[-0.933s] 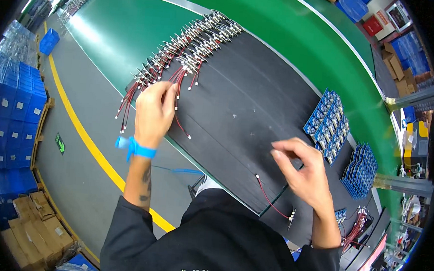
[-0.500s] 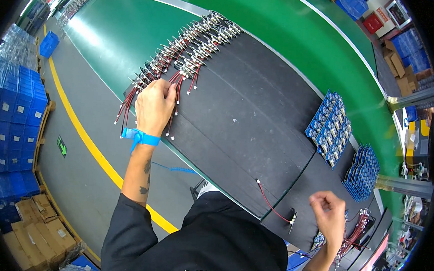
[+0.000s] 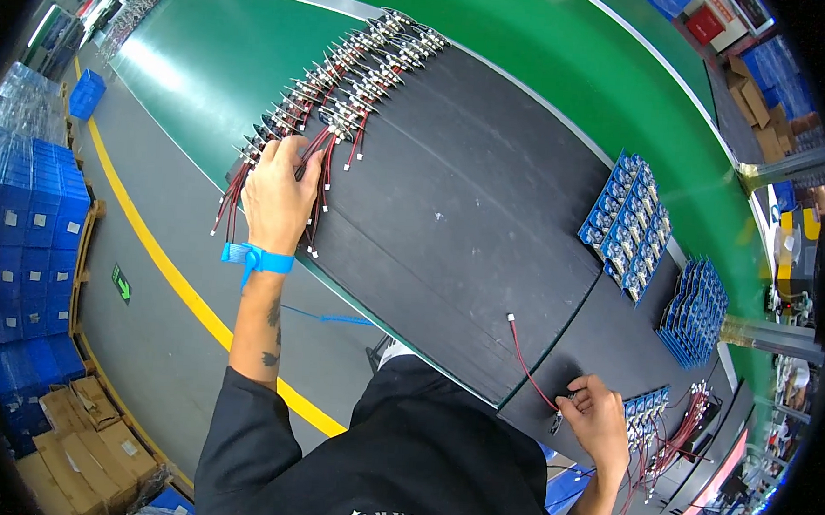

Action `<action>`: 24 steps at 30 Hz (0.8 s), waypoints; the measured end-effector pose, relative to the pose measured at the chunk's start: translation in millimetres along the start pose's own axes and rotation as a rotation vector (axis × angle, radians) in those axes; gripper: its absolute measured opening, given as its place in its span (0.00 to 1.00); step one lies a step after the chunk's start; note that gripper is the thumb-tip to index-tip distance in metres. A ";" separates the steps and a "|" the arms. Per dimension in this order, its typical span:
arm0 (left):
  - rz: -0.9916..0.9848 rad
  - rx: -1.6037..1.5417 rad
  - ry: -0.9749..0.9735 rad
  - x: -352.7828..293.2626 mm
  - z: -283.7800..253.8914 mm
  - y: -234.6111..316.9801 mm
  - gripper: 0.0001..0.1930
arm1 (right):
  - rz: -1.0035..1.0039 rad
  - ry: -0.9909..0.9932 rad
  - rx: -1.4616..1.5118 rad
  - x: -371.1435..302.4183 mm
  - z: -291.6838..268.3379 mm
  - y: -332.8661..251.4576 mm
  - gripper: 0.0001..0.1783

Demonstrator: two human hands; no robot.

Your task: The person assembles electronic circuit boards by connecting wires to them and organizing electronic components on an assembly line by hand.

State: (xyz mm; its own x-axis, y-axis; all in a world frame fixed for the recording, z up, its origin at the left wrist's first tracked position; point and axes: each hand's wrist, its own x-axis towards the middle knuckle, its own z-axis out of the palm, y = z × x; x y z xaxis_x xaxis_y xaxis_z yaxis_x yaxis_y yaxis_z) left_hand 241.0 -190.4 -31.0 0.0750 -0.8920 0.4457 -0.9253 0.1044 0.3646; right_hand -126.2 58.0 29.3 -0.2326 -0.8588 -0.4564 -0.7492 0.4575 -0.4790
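Observation:
My left hand (image 3: 280,195) is over the near end of two long rows of small circuit boards (image 3: 346,100) with red and black wires. Its thumb and forefinger are slightly apart, with wires (image 3: 318,145) showing between and beyond them; the other fingertips are hidden. A blue wrist strap (image 3: 258,259) circles that wrist. On the right, my right hand (image 3: 597,421) pinches a single small circuit board (image 3: 556,421) lying on the dark work surface, partly covered by the fingers. Its red wire (image 3: 523,358) runs away to a white connector (image 3: 511,317).
Blue panels of circuit boards (image 3: 627,227) stand at the right, beside a stack of blue boards (image 3: 695,314). Another board panel (image 3: 645,410) and a bundle of red wires (image 3: 681,430) lie past my right hand. A seam (image 3: 568,320) crosses the black surface (image 3: 451,232).
My right hand has come down and left onto the single circuit board. My left thumb and forefinger have parted somewhat at the rows. The whole view has shifted slightly.

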 end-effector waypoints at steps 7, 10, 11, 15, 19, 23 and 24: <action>0.557 -0.570 -0.003 -44.9 -55.8 85.0 0.08 | -0.128 0.354 -0.085 4.3 -14.2 -22.9 0.12; 0.797 -0.745 -0.131 -75.0 -73.4 117.1 0.18 | -0.345 0.354 -0.103 22.5 -21.2 -63.8 0.14; 0.785 -0.750 -0.144 -81.0 -71.7 120.9 0.18 | -0.418 0.301 -0.058 32.2 -21.4 -75.1 0.14; 0.726 -0.670 -0.310 -82.4 -58.7 135.9 0.19 | -0.468 0.116 0.279 72.4 -11.2 -89.9 0.11; 0.768 -0.624 -0.348 -81.7 -47.6 124.1 0.14 | -0.314 -0.149 0.572 96.8 -3.6 -99.3 0.11; 0.733 -0.515 -0.243 -71.5 -51.1 115.8 0.14 | -0.220 -0.352 0.694 102.4 -11.8 -116.0 0.13; 0.782 -0.459 -0.195 -67.2 -53.1 112.9 0.15 | -0.237 -0.371 0.690 102.7 -15.0 -121.2 0.13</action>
State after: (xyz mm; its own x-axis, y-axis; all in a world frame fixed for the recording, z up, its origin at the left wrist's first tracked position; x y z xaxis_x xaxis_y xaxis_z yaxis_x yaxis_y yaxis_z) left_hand 151.3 -95.3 23.6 -0.6110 -0.5484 0.5710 -0.4452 0.8344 0.3250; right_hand -68.7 -89.1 51.8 0.1954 -0.8738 -0.4452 -0.1737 0.4160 -0.8926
